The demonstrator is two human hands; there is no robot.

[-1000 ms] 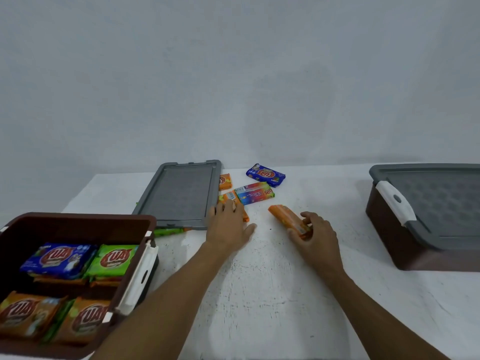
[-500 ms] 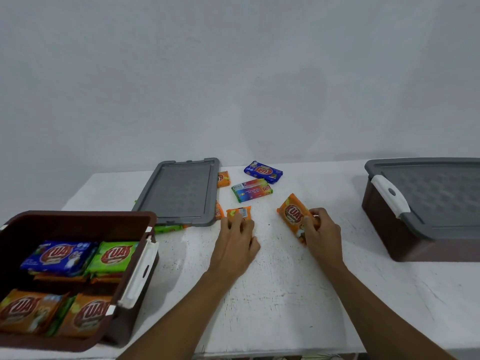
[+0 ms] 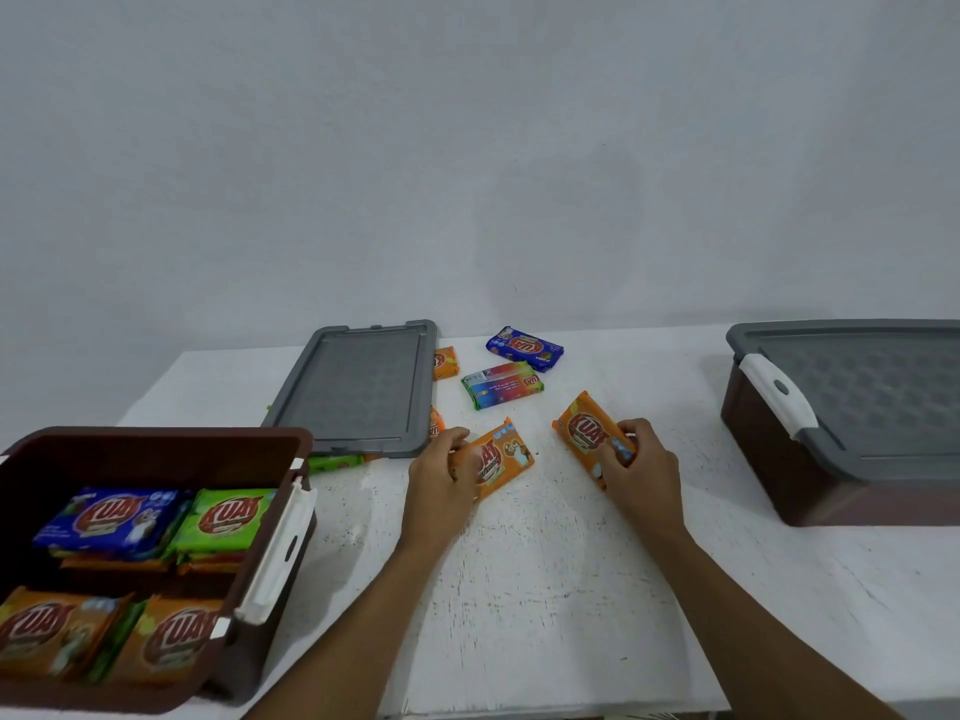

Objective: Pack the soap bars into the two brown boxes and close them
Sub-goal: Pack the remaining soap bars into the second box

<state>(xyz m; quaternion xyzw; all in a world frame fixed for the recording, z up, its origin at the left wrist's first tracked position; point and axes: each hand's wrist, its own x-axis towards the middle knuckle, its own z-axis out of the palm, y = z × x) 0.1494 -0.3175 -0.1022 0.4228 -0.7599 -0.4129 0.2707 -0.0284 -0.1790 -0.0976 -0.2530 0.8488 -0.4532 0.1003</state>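
1. Orange wrappers fill both grips. My left hand [image 3: 441,475] has its fingers curled round one orange soap bar [image 3: 501,457], just right of the near corner of the loose grey lid [image 3: 358,387].
2. My right hand [image 3: 644,470] pinches a second orange bar [image 3: 587,433], further right of the lid. Its long axis runs away and leftward from the fingers.
3. The left-hand bar leans the other way, up and to the right. I cannot tell whether either bar touches the white table [image 3: 545,589].
4. The open brown box [image 3: 156,444] sits near-left of the lid, part filled with blue, green and orange bars. My left hand is the nearer one, so I judge both bars must travel left and towards me.
5. The closed brown box [image 3: 769,449] stands far right of the lid, nearer my right hand, with its own cover on.
6. Unpacked:
   - a rainbow bar [image 3: 503,385] and a blue bar [image 3: 524,348], right of the lid's far end
   - a small orange bar [image 3: 445,362] against its right edge
   - a green bar [image 3: 335,462] poking from under its near edge
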